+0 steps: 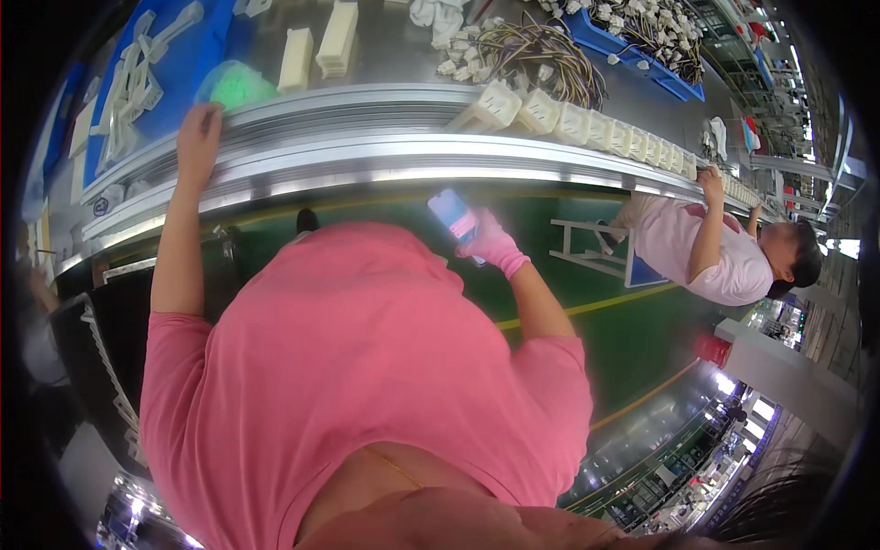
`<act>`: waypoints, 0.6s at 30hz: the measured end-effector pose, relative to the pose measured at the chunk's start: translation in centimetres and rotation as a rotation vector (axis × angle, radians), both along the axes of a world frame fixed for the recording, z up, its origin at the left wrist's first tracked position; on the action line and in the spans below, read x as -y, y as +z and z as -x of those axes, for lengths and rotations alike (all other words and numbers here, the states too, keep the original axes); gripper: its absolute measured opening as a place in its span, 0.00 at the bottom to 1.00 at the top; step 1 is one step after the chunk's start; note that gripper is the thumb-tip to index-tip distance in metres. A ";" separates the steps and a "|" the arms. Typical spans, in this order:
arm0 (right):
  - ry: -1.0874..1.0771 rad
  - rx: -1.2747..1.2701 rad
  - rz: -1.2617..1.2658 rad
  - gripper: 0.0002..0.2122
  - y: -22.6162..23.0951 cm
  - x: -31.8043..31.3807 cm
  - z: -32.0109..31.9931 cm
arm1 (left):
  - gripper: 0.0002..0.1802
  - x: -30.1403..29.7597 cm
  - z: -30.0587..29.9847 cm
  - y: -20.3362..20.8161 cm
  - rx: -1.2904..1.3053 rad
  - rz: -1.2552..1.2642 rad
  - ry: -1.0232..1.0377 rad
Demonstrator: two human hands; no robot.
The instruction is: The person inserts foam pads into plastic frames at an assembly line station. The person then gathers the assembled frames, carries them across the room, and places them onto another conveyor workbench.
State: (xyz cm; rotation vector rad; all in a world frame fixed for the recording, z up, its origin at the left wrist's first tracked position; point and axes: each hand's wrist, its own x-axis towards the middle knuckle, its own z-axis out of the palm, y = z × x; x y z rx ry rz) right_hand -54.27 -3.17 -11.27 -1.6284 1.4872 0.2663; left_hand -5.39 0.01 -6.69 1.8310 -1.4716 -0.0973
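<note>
My right hand (491,242), in a pink glove, is closed around a smartphone (451,213) with a lit screen. It holds the phone in front of my body, below the metal rail (339,148). My bare left hand (199,144) rests at the far side of the rail, its fingers curled together, and I see nothing in them. Just beyond its fingertips sits a clear, rounded container or bag with bright green contents (240,84). Two stacks of cream-coloured plastic parts, a near one (295,60) and a taller one (338,38), stand to the right of the green contents.
White plastic housings (541,111) line the rail to the right. Behind them lies a heap of wire harnesses (536,57), beside a blue bin (667,81) of more. At left, a blue tray (197,44) holds white parts. A co-worker (724,243) stands at right, near a stool (587,246).
</note>
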 end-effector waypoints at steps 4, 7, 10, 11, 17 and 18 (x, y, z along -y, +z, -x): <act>0.038 -0.019 0.030 0.36 0.0 0.2 -0.5 | 0.08 0.0 0.1 0.2 -0.009 -0.004 0.003; 0.058 -0.009 0.055 0.36 -0.7 0.1 -0.3 | 0.08 0.0 0.2 0.3 -0.008 -0.013 -0.003; 0.063 0.004 0.079 0.36 -1.1 0.0 -0.3 | 0.08 -0.1 0.1 0.3 -0.002 -0.031 0.003; 0.065 0.005 0.093 0.36 -1.2 0.0 -0.3 | 0.08 -0.1 0.1 0.3 -0.001 -0.043 0.014; 0.145 0.000 0.098 0.37 -0.6 0.2 -0.2 | 0.09 0.1 -0.2 0.0 0.027 -0.062 0.015; 0.142 -0.001 0.097 0.37 -0.4 0.2 -0.4 | 0.09 0.1 -0.4 -0.2 0.026 -0.062 0.012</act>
